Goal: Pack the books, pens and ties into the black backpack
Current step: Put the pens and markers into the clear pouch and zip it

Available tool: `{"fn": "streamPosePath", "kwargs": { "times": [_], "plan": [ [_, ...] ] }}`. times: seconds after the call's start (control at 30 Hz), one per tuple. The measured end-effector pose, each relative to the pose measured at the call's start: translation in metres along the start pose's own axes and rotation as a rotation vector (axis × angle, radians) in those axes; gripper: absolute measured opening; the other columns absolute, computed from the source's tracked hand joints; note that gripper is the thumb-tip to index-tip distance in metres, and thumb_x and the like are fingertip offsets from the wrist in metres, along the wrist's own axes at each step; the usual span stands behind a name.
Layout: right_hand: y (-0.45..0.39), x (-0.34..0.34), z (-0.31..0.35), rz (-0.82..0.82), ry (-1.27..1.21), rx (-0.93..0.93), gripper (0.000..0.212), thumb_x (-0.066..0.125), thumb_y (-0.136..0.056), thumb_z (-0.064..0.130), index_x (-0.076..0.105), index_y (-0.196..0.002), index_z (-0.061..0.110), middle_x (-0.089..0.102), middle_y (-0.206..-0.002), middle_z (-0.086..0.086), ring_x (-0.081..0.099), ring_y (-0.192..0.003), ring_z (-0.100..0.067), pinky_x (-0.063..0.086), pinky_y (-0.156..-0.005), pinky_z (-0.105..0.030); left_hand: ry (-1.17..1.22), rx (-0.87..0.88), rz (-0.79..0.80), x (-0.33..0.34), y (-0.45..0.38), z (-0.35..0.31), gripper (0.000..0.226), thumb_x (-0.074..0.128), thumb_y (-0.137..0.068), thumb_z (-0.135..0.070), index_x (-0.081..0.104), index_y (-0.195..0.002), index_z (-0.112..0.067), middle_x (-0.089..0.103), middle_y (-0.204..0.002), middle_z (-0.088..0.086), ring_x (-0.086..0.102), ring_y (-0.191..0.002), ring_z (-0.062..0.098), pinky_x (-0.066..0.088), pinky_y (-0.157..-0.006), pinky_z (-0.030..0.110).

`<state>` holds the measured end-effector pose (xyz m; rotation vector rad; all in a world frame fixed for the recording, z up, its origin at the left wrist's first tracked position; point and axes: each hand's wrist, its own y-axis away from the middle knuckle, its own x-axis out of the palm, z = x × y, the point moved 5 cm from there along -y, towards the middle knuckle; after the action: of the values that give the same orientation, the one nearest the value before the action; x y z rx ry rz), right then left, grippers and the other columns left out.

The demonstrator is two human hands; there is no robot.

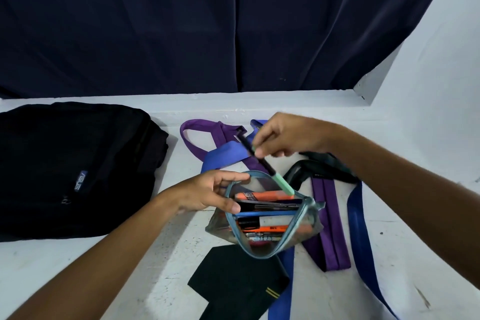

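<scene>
The black backpack (72,163) lies flat at the left of the white table. A clear pencil pouch with a teal zipper (307,231) gapes open in the middle, holding several pens and orange markers. My left hand (207,193) pinches the pouch's left rim. My right hand (288,139) holds a black pen with a green cap (265,165), cap end down at the pouch's mouth. Purple ties (328,221), blue ties (357,218) and a black tie (233,283) lie spread around and under the pouch. No books are in view.
A dark blue curtain (207,21) hangs behind the table's raised back ledge (259,101). A white wall (441,86) rises at the right. Another dark tie (319,166) lies under my right forearm.
</scene>
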<state>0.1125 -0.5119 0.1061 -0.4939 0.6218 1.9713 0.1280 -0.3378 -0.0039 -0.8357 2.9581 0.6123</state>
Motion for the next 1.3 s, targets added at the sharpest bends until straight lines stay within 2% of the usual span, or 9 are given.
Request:
{"fn": "streamPosePath", "kwargs": {
  "times": [0.2,0.33,0.47,0.6,0.7,0.8,1.03,1.17,1.3],
  "plan": [
    [-0.007,0.057,-0.011,0.138,0.558,0.142,0.015,0.071,-0.084,0.02,0.071,-0.091,0.007,0.068,-0.084,-0.01,0.061,-0.073,-0.023,0.045,-0.062,-0.03,0.089,0.007,0.024,-0.003,-0.001,0.005,0.105,0.099,-0.045,-0.027,0.051,-0.138,-0.013,0.06,-0.135,0.012,0.058,-0.125,0.027,0.046,-0.106,0.043],
    [-0.002,0.066,-0.011,0.091,0.596,0.122,0.015,0.079,-0.077,0.022,0.07,-0.083,0.012,0.067,-0.083,-0.002,0.057,-0.062,-0.014,0.038,-0.053,-0.024,0.081,0.022,0.074,-0.002,0.0,0.006,0.106,0.097,-0.053,-0.023,0.045,-0.144,-0.01,0.055,-0.14,0.014,0.053,-0.13,0.031,0.039,-0.11,0.053],
    [0.005,0.054,-0.011,-0.019,0.461,0.062,0.007,0.074,-0.08,0.019,0.07,-0.076,0.014,0.062,-0.073,0.009,0.059,-0.069,-0.01,0.042,-0.062,-0.023,0.086,0.025,0.039,-0.002,0.003,0.004,0.107,0.098,-0.047,-0.028,0.049,-0.14,-0.012,0.059,-0.137,0.008,0.057,-0.126,0.025,0.047,-0.105,0.041],
    [0.03,0.022,-0.029,0.006,0.28,0.117,0.011,0.071,-0.086,0.031,0.076,-0.088,0.021,0.069,-0.093,0.01,0.059,-0.08,0.006,0.042,-0.073,-0.012,-0.021,0.073,-0.015,0.001,0.007,-0.005,0.063,0.09,-0.064,-0.008,0.063,-0.121,-0.013,0.066,-0.124,0.006,0.066,-0.11,0.019,0.055,-0.092,0.031],
    [0.057,0.023,-0.053,0.175,0.069,0.157,0.017,0.072,-0.083,0.039,0.077,-0.096,0.029,0.071,-0.104,0.008,0.063,-0.097,-0.007,0.049,-0.088,-0.03,-0.111,0.127,-0.066,0.002,0.014,-0.013,0.034,0.08,-0.071,-0.01,0.067,-0.103,-0.009,0.066,-0.103,-0.002,0.066,-0.09,0.011,0.053,-0.076,0.022],
    [0.073,0.028,-0.068,0.149,-0.005,0.143,0.026,0.074,-0.078,0.036,0.076,-0.1,0.02,0.07,-0.106,-0.001,0.063,-0.102,-0.024,0.051,-0.09,-0.04,-0.245,0.154,-0.056,0.001,0.023,-0.018,0.025,0.086,-0.073,-0.023,0.071,-0.093,-0.017,0.068,-0.095,-0.011,0.065,-0.097,0.014,0.053,-0.078,0.024],
    [0.083,0.034,-0.066,0.013,0.308,0.09,0.021,0.081,-0.074,0.025,0.062,-0.08,0.03,0.052,-0.083,0.022,0.049,-0.076,0.018,0.039,-0.065,-0.006,-0.656,0.133,-0.18,0.003,0.042,-0.034,0.026,0.092,-0.063,-0.025,0.07,-0.076,-0.03,0.054,-0.119,-0.025,0.053,-0.109,-0.009,0.051,-0.087,0.021],
    [0.083,0.03,-0.073,-0.089,0.309,0.074,0.033,0.085,-0.069,0.025,0.053,-0.062,0.02,0.056,-0.06,0.025,0.052,-0.059,0.007,0.041,-0.054,-0.014,-0.868,0.158,-0.187,0.002,0.052,-0.036,0.038,0.092,-0.055,-0.041,0.06,-0.067,-0.026,0.066,-0.081,-0.009,0.062,-0.082,0.009,0.054,-0.077,0.044],
    [0.08,0.025,-0.067,-0.116,0.267,0.079,0.04,0.086,-0.068,0.027,0.049,-0.057,0.015,0.059,-0.055,0.008,0.054,-0.054,-0.001,0.04,-0.051,-0.014,-0.919,0.157,-0.309,-0.009,0.072,-0.032,0.048,0.088,-0.05,-0.059,0.059,-0.064,-0.024,0.062,-0.066,-0.002,0.058,-0.069,0.016,0.053,-0.067,0.045]
  ]
}}
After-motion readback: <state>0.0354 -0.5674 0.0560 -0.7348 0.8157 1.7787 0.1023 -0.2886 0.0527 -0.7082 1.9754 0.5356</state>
